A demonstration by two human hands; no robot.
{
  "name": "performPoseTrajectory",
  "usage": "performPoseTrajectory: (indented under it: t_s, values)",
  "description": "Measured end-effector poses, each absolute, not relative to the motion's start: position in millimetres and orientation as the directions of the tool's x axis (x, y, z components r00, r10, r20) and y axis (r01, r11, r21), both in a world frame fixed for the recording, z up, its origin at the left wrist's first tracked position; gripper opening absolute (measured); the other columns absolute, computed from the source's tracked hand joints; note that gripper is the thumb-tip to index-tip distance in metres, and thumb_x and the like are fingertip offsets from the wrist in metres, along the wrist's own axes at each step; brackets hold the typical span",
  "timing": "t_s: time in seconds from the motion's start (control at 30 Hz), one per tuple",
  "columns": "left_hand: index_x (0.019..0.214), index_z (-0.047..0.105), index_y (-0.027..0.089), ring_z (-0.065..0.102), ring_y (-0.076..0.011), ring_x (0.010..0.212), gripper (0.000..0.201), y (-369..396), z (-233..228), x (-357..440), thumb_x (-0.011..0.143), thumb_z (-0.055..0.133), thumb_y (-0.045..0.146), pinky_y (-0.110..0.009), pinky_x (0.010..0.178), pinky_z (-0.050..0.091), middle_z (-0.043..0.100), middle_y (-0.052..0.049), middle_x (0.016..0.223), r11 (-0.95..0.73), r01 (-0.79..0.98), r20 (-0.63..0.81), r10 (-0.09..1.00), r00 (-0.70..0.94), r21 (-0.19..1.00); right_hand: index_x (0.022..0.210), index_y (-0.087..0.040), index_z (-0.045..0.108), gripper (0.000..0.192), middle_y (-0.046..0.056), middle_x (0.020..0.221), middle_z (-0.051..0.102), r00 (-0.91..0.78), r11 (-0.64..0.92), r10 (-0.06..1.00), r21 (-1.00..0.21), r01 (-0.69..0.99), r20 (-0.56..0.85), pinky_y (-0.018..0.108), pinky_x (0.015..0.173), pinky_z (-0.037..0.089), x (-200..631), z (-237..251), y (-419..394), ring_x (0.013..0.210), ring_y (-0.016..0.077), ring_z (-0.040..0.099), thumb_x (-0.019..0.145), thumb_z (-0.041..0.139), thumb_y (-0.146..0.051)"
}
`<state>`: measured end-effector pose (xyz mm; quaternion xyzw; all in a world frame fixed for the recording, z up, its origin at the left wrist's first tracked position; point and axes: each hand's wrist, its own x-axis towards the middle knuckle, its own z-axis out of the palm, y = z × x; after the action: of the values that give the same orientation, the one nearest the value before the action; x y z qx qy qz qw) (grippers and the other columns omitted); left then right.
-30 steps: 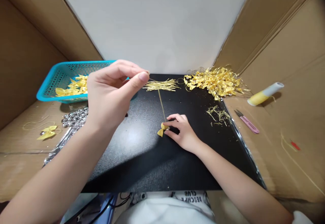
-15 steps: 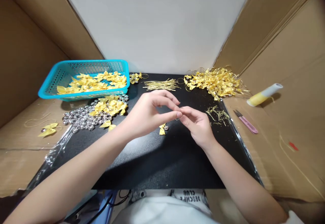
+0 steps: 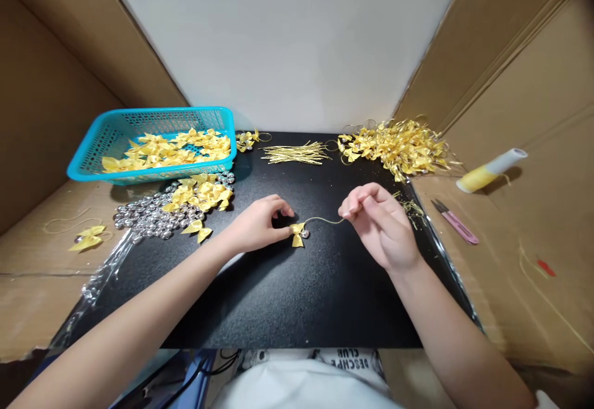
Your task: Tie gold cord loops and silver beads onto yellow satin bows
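Near the middle of the black board (image 3: 260,313) lies a yellow bow (image 3: 297,236) (silver bead (image 3: 305,234) beside it). The left hand (image 3: 260,224), thumb and fingers parted, has its thumb at the bow's edge; over the board's right half, the right hand (image 3: 383,226) pinches the gold cord's (image 3: 323,219) end.

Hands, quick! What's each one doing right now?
Left hand: open, thumb at the yellow bow.
Right hand: closed, holding the gold cord.
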<state>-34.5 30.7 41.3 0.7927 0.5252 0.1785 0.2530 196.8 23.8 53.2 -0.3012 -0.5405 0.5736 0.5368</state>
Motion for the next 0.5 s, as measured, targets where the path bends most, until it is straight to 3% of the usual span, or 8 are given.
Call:
performPoseTrajectory:
  t_s: [0.13,0.23,0.37,0.5]
  values:
    - [0.087,0.071,0.018,0.06,-0.018,0.076,0.019,34.4,34.1,-29.9,0.073,0.07,0.03,-0.026,0.066,0.042,0.067,-0.005,0.086,-0.287,0.742,-0.073,0.909,0.411,0.606,0.077,-0.026,0.039,0.031,-0.003,0.066,0.045,-0.251,0.166,0.942,-0.96,-0.224,0.221,0.034,0.064,0.052,202.2,63.3,23.7,0.06,0.0142,0.051,0.087,0.051,-0.053]
    - [0.078,0.071,0.018,0.058,-0.0156,0.067,0.012,35.7,39.1,-26.5,0.07,0.072,0.028,-0.023,0.059,0.039,0.066,-0.002,0.076,-0.273,0.739,-0.108,0.9,0.423,0.616,0.073,-0.026,0.035,0.033,-0.004,0.064,0.036,-0.213,0.147,0.955,-0.952,-0.269,0.208,0.031,0.056,0.048,206.3,67.4,24.5,0.052,0.0122,0.043,0.086,0.052,-0.052]
    - [0.072,0.069,0.017,0.057,-0.0128,0.062,0.011,36.8,40.4,-29.9,0.072,0.071,0.027,-0.021,0.056,0.04,0.064,-0.001,0.072,-0.246,0.727,-0.129,0.899,0.419,0.642,0.068,-0.025,0.037,0.036,-0.005,0.061,0.027,-0.177,0.056,0.974,-0.902,-0.427,0.144,0.024,0.044,0.034,214.6,73.3,24.4,0.047,0.0102,0.028,0.081,0.062,-0.048]
    - [0.07,0.068,0.015,0.055,-0.0115,0.062,0.015,37.6,33.8,-36.3,0.077,0.067,0.029,-0.021,0.058,0.04,0.063,-0.001,0.07,-0.238,0.699,-0.033,0.936,0.351,0.674,0.068,-0.026,0.045,0.034,-0.007,0.058,0.02,-0.202,-0.01,0.967,-0.767,-0.641,0.156,0.022,0.038,0.017,222.6,79.8,23.7,0.046,0.0102,0.013,0.073,0.077,-0.036]
